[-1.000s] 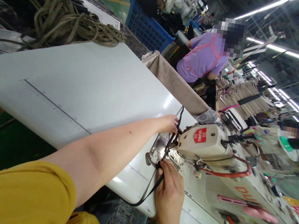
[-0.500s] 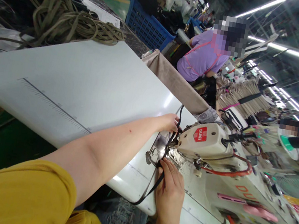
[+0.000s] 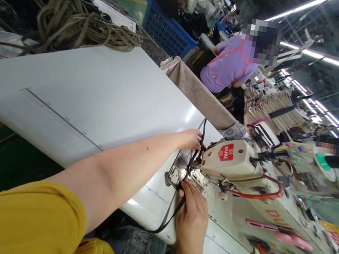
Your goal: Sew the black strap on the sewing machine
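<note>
A narrow black strap (image 3: 169, 219) runs across the metal plate (image 3: 179, 167) of a sewing machine (image 3: 221, 158), passing beside the needle area. My left hand (image 3: 192, 139) reaches over to the far side of the plate, its fingers closed on the strap near the machine head. On the near side, my right hand (image 3: 193, 212) pinches the strap between thumb and fingers, close to the plate's edge. From there the strap's near end curves down over the table edge. Its far end sticks up past my left hand. The needle itself is hidden.
The white table (image 3: 124, 88) carries a printed ruler scale. A heap of olive-brown webbing (image 3: 85, 26) lies at its far left. Behind stand a blue crate (image 3: 169, 24), a beige cloth-lined trough (image 3: 201, 93) and a person in a purple shirt (image 3: 226, 65). Pink-handled tweezers (image 3: 293, 241) rest on the machine.
</note>
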